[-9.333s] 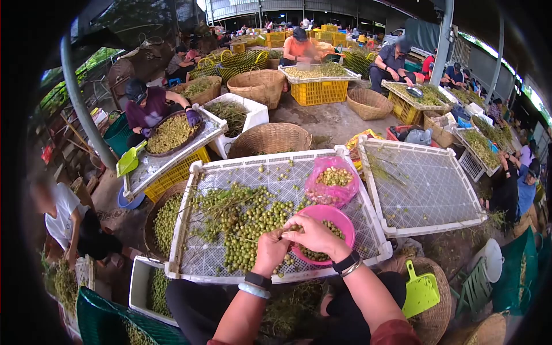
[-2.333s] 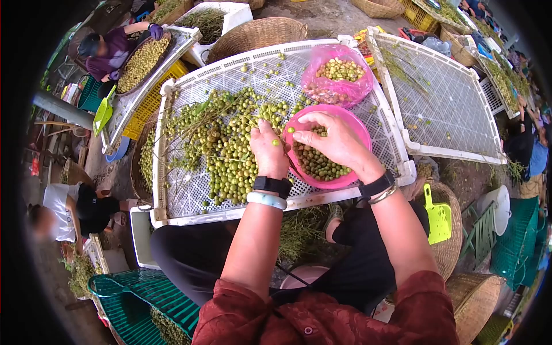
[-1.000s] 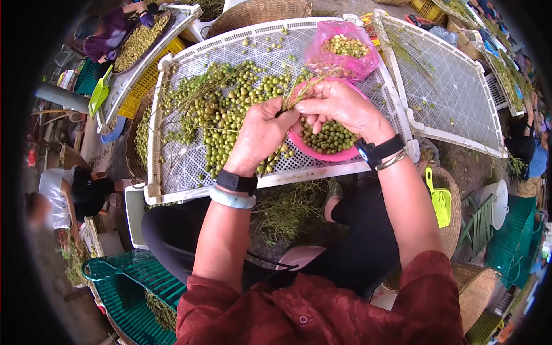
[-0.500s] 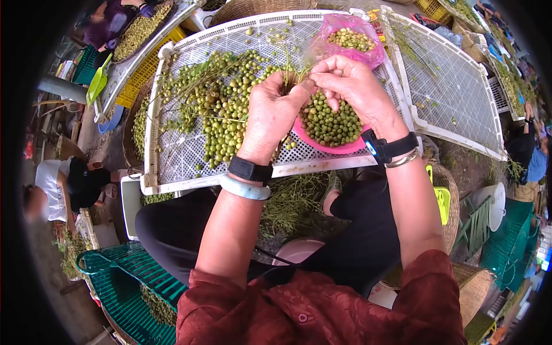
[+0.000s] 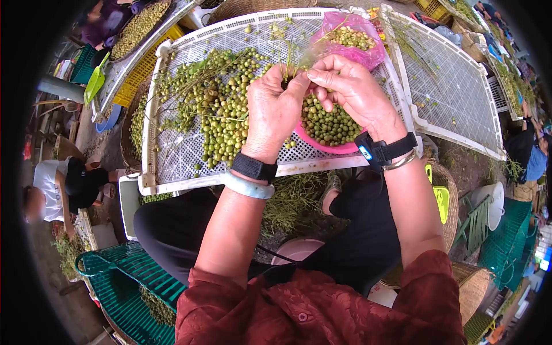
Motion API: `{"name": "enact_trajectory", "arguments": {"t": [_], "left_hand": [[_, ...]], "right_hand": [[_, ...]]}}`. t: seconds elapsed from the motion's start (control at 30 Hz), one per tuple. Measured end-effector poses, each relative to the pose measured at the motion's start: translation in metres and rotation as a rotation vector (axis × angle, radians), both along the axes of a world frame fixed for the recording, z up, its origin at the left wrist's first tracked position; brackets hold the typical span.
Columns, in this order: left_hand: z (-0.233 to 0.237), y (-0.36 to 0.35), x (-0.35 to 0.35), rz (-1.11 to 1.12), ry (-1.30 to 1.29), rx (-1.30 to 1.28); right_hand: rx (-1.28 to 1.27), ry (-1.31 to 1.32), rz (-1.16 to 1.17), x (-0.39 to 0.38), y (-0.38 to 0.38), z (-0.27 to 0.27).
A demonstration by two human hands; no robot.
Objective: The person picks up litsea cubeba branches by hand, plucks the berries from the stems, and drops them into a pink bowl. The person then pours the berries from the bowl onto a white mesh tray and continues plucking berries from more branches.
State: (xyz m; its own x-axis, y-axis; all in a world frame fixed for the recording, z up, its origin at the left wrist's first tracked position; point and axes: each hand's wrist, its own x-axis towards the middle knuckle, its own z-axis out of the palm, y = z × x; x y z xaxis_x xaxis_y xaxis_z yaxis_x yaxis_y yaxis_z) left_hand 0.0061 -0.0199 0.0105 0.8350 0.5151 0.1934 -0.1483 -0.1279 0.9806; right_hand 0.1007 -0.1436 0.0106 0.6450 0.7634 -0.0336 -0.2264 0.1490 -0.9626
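My left hand (image 5: 273, 115) is closed around thin green berry stems (image 5: 291, 56), which stick up above its fingers over the white mesh tray (image 5: 210, 179). Against its thumb tip, the closed thumb and forefinger of my right hand (image 5: 353, 92) meet; whatever they pinch is hidden. Below my right hand sits a pink bowl (image 5: 329, 149) full of round green berries (image 5: 328, 125). To the left lies a heap of loose green and yellowish berries (image 5: 221, 118), with stalks (image 5: 187, 75) among them. A pink plastic bag (image 5: 372, 57) of paler berries stands behind my right hand.
Another white mesh tray (image 5: 448, 80) adjoins on the right. Stripped stalks (image 5: 293, 201) cover the ground between my legs, near a pink basin (image 5: 299, 250). A green basket (image 5: 126, 270) is at lower left. A person in a white shirt (image 5: 49, 190) is at far left.
Both hands stay together at the stems, with small finger shifts. My right forefinger and thumb have moved slightly left, closer against the left thumb. A thin stalk now shows across the pink bag.
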Motion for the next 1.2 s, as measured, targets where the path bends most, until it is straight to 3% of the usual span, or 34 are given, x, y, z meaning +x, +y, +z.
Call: {"name": "enact_trajectory", "arguments": {"t": [0.2, 0.43, 0.57, 0.63, 0.67, 0.73, 0.77, 0.83, 0.93, 1.0, 1.07, 1.13, 1.2], "left_hand": [[0.009, -0.01, -0.002, -0.061, 0.07, -0.427], [0.006, -0.021, -0.006, -0.012, 0.064, -0.554], [0.001, -0.013, -0.016, -0.042, 0.046, -0.531], [0.003, -0.008, -0.031, -0.018, 0.089, -0.311], [0.004, -0.004, -0.04, -0.008, 0.109, -0.199], [-0.021, 0.007, -0.064, -0.192, 0.139, -0.09], [-0.028, 0.008, -0.078, -0.315, 0.158, -0.092], [-0.049, 0.013, -0.103, -0.677, 0.355, -0.094], [-0.088, 0.013, -0.118, -0.871, 0.902, 0.46], [-0.135, 0.014, -0.136, -0.861, 0.736, 0.758], [-0.161, 0.01, -0.147, -0.675, 0.508, 1.069], [-0.152, 0.007, -0.142, -0.641, 0.466, 1.105], [-0.133, 0.006, -0.128, -0.766, 0.614, 0.881]], "right_hand": [[0.025, 0.021, 0.053, 0.003, -0.004, 0.004], [0.053, -0.033, 0.051, 0.003, -0.011, 0.009], [-0.073, -0.207, 0.092, 0.011, -0.021, 0.009], [-0.16, -0.387, 0.012, 0.021, -0.027, -0.004], [-0.322, -0.525, 0.001, 0.027, -0.031, -0.012], [-0.648, -0.789, -0.021, 0.033, -0.034, -0.029], [-0.73, -0.705, 0.016, 0.031, -0.03, -0.037], [-0.831, -0.842, 0.1, 0.022, -0.018, -0.046], [-0.9, -1.049, 0.094, 0.013, -0.003, -0.066], [-0.891, -1.129, 0.067, 0.011, 0.002, -0.082], [-0.964, -1.11, 0.144, 0.012, 0.009, -0.08], [-0.93, -1.158, 0.131, 0.014, 0.013, -0.087], [-1.001, -1.072, 0.146, 0.015, 0.014, -0.084]]}}
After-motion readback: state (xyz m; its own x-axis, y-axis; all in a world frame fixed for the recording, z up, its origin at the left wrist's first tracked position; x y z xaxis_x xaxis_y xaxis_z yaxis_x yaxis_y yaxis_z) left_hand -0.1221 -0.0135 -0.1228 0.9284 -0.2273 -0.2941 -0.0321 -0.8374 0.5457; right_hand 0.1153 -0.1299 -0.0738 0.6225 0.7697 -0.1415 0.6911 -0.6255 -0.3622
